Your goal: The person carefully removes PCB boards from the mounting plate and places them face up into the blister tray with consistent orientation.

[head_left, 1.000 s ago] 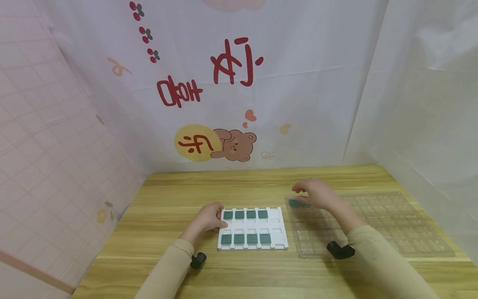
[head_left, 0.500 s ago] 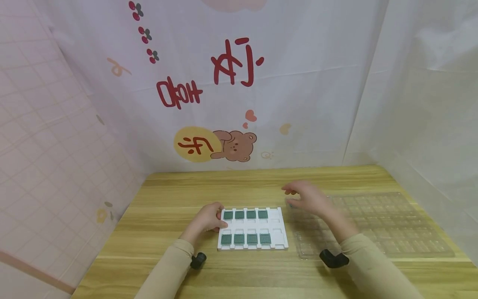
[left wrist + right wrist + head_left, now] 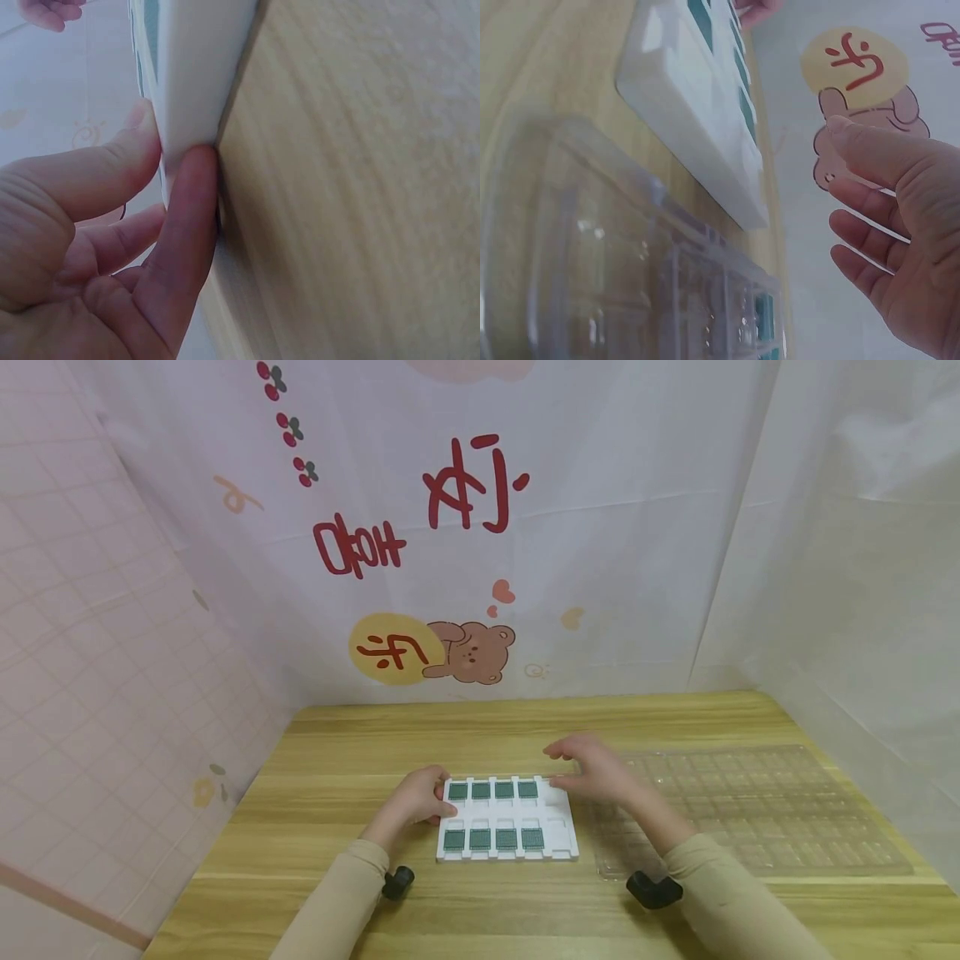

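In the head view my left hand (image 3: 417, 795) grips the left edge of a white tray (image 3: 468, 812). The left wrist view shows its thumb on the top face and a finger against the side wall. Green square chips (image 3: 506, 839) fill two rows of slots; the rightmost slots hold none. Above the upper right corner hovers my right hand (image 3: 596, 768), thumb and fingers loosely bent and apart, nothing visible between them. To the right lies a clear plastic compartment tray (image 3: 750, 810); in the right wrist view, green pieces (image 3: 765, 319) sit at its far end.
Both trays lie on a wood-grain table (image 3: 360, 727), a narrow gap between them. A white curtain (image 3: 637, 527) with printed red characters and a bear hangs behind and at the sides. Black wrist devices (image 3: 654, 890) stick out below each forearm.
My right hand has moved left from the clear tray's far left corner to over the white tray's upper right corner. The left hand and white tray stay put.
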The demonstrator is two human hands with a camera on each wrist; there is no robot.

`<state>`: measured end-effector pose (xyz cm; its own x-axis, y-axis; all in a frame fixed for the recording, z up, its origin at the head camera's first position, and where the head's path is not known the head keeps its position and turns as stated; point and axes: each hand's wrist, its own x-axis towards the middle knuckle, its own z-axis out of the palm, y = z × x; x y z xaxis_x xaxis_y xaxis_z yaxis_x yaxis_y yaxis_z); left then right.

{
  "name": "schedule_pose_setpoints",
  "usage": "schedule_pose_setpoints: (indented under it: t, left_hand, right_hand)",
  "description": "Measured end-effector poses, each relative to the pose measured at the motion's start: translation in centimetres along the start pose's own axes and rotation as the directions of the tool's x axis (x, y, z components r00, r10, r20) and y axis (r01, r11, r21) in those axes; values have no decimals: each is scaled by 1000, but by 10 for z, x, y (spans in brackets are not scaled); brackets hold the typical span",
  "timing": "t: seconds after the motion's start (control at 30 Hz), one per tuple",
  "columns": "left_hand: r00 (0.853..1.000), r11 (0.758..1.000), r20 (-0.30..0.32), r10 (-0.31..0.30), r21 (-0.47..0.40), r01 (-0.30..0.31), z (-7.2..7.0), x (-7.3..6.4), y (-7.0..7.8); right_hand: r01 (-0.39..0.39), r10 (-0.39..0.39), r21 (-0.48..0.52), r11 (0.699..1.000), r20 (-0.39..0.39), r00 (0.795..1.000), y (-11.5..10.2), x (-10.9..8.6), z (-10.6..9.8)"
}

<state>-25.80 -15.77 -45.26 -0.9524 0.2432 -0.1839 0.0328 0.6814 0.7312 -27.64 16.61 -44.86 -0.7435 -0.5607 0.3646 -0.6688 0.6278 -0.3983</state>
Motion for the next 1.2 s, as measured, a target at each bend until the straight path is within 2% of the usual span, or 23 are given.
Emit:
schedule_pose_setpoints:
  t: [0.13, 0.37, 0.7, 1.03, 1.2]
  left_hand:
    - [1000, 1000, -5, -2, -1, 2, 0, 1, -1]
    - [1000, 1000, -5, 5, -3, -5, 0, 0, -1]
    - [1000, 1000, -5, 11, -10, -11, 0, 0, -2]
    - [1000, 1000, -4, 8, -8, -8, 0, 0, -1]
    - [1000, 1000, 0, 13, -3, -13, 0, 0, -2]
  right_hand:
    - [-47, 47, 12, 999, 39, 998, -4, 1, 5]
    - [-38, 40, -36, 999, 58, 998, -8, 4, 14]
    - [-100, 107, -64, 993, 125, 986, -18, 11, 25]
    - [-25, 46, -140, 990, 150, 988, -21, 15, 33]
    - [-31, 61, -182, 983, 162, 985, -22, 16, 37]
